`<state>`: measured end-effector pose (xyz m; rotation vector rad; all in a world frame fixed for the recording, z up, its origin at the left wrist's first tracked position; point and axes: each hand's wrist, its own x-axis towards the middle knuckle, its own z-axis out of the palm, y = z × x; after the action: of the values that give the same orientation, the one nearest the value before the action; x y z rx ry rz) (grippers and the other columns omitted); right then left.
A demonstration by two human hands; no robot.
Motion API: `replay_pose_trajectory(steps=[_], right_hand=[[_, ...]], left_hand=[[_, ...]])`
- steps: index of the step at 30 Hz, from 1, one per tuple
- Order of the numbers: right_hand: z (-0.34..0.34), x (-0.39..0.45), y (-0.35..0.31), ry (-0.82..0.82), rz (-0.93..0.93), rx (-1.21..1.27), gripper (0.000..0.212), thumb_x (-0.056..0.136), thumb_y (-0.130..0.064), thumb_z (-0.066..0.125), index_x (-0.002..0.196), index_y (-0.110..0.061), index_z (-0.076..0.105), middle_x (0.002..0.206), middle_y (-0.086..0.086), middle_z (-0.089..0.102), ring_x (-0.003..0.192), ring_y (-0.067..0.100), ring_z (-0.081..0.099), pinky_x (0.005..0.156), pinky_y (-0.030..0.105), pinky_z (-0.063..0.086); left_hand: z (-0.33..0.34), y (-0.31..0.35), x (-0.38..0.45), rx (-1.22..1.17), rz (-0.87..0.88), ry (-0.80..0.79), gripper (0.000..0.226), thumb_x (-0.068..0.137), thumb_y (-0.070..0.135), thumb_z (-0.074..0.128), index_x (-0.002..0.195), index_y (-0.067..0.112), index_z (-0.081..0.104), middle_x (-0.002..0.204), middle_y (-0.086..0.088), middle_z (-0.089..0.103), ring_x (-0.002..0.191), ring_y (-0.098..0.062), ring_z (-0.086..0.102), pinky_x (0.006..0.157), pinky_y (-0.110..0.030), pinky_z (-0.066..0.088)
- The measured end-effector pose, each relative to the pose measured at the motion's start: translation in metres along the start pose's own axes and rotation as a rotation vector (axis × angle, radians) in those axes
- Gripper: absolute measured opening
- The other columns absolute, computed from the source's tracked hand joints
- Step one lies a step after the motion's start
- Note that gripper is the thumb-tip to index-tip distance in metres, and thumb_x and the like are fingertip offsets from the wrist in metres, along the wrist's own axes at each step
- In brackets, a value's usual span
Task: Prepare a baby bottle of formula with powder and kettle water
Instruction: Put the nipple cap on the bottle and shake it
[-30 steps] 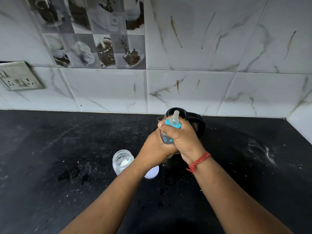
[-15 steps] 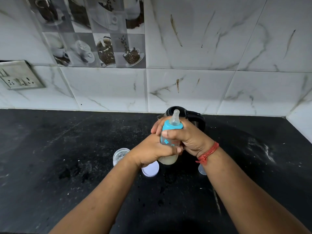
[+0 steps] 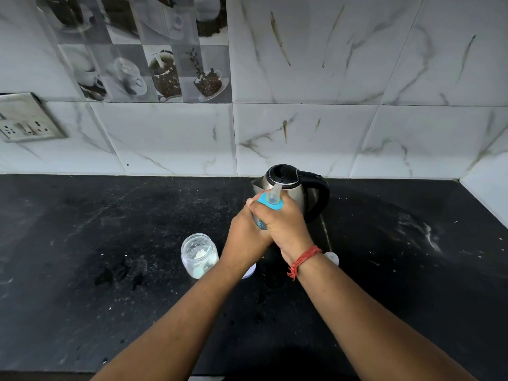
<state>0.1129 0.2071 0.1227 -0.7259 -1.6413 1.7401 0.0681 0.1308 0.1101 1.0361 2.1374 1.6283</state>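
Note:
Both my hands wrap around the baby bottle (image 3: 268,202), which has a teal collar and a clear teat on top. My left hand (image 3: 244,237) grips its lower body and my right hand (image 3: 283,229) grips its upper part just under the collar, so most of the bottle is hidden. Right behind the bottle stands the steel kettle (image 3: 291,188) with a black lid and handle. An open glass jar (image 3: 199,255) with white powder inside sits on the black counter (image 3: 110,270) just left of my left wrist.
A pale lid (image 3: 249,270) lies on the counter, partly hidden under my left wrist. A small clear cap (image 3: 331,258) rests beside my right wrist. White powder is smeared on the counter at right. A socket plate (image 3: 26,121) is on the tiled wall at left.
The bottle came up half a second ago, showing milky liquid, and has dropped back down in both hands. The grip is unchanged.

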Motion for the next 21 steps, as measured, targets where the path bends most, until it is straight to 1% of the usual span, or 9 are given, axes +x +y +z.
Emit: replay_pose_trajectory(steps=[2,3,6,9,11,14,16,18,21], right_hand=[[-0.006,0.0,0.011,-0.036,-0.022,-0.145,0.044,0.063,-0.048,0.08,0.095,-0.022,0.065,0.107,0.01,0.068,0.094,0.017,0.071,0.086,0.034,0.059],[-0.01,0.001,0.017,-0.074,-0.035,-0.218,0.054,0.061,-0.056,0.078,0.102,-0.024,0.063,0.113,0.007,0.065,0.101,0.015,0.068,0.09,0.034,0.058],[-0.027,0.001,0.032,-0.152,-0.028,-0.316,0.065,0.066,-0.061,0.079,0.117,-0.026,0.057,0.126,-0.001,0.057,0.114,0.01,0.062,0.097,0.036,0.056],[-0.048,0.002,0.039,-0.19,0.007,-0.408,0.058,0.075,-0.058,0.079,0.119,-0.027,0.057,0.128,-0.006,0.052,0.116,0.011,0.059,0.097,0.033,0.054],[-0.066,0.006,0.044,-0.184,0.04,-0.481,0.045,0.083,-0.049,0.077,0.116,-0.025,0.06,0.126,-0.007,0.053,0.114,0.011,0.059,0.095,0.03,0.052],[-0.099,0.014,0.062,-0.137,0.054,-0.679,0.034,0.085,-0.039,0.078,0.111,-0.023,0.063,0.122,-0.004,0.053,0.114,0.015,0.057,0.096,0.03,0.048],[-0.123,0.021,0.077,-0.118,0.077,-0.969,0.036,0.085,-0.039,0.077,0.113,-0.023,0.062,0.125,0.001,0.051,0.12,0.024,0.051,0.102,0.038,0.047],[-0.146,0.023,0.089,-0.148,0.181,-1.255,0.042,0.087,-0.041,0.074,0.122,-0.025,0.058,0.132,0.004,0.046,0.124,0.029,0.045,0.103,0.045,0.047],[-0.168,0.019,0.105,-0.23,0.311,-1.405,0.045,0.09,-0.032,0.069,0.131,-0.025,0.052,0.134,0.006,0.042,0.122,0.03,0.045,0.097,0.044,0.051]], left_hand=[[-0.002,-0.012,-0.001,-0.004,-0.044,-0.037,0.032,0.084,0.014,0.073,0.111,0.028,0.063,0.095,0.014,0.072,0.089,0.009,0.067,0.072,-0.008,0.048],[-0.003,-0.018,-0.002,-0.009,-0.075,-0.042,0.03,0.083,0.013,0.074,0.108,0.025,0.063,0.096,0.012,0.072,0.089,0.005,0.068,0.071,-0.01,0.05],[-0.003,-0.035,-0.005,-0.03,-0.167,-0.029,0.035,0.08,0.017,0.081,0.108,0.023,0.06,0.097,0.008,0.071,0.086,-0.002,0.069,0.072,-0.017,0.054],[-0.005,-0.049,-0.008,-0.026,-0.221,-0.014,0.041,0.079,0.024,0.087,0.109,0.023,0.058,0.098,0.007,0.071,0.087,-0.006,0.068,0.074,-0.021,0.054],[-0.006,-0.056,-0.011,-0.016,-0.235,-0.029,0.045,0.079,0.026,0.088,0.111,0.024,0.057,0.099,0.008,0.069,0.088,-0.005,0.066,0.074,-0.019,0.05],[-0.006,-0.064,-0.018,0.009,-0.263,-0.035,0.046,0.08,0.028,0.088,0.111,0.025,0.054,0.098,0.011,0.065,0.088,-0.001,0.062,0.073,-0.015,0.044],[-0.005,-0.068,-0.022,0.025,-0.279,-0.041,0.047,0.08,0.03,0.088,0.111,0.025,0.054,0.099,0.011,0.065,0.09,-0.003,0.062,0.074,-0.016,0.045],[-0.003,-0.071,-0.024,0.038,-0.296,-0.054,0.049,0.079,0.032,0.089,0.112,0.025,0.054,0.101,0.01,0.065,0.092,-0.005,0.062,0.075,-0.018,0.046],[-0.001,-0.073,-0.028,0.066,-0.314,-0.072,0.05,0.078,0.034,0.089,0.112,0.027,0.053,0.1,0.011,0.064,0.091,-0.005,0.062,0.073,-0.019,0.045]])
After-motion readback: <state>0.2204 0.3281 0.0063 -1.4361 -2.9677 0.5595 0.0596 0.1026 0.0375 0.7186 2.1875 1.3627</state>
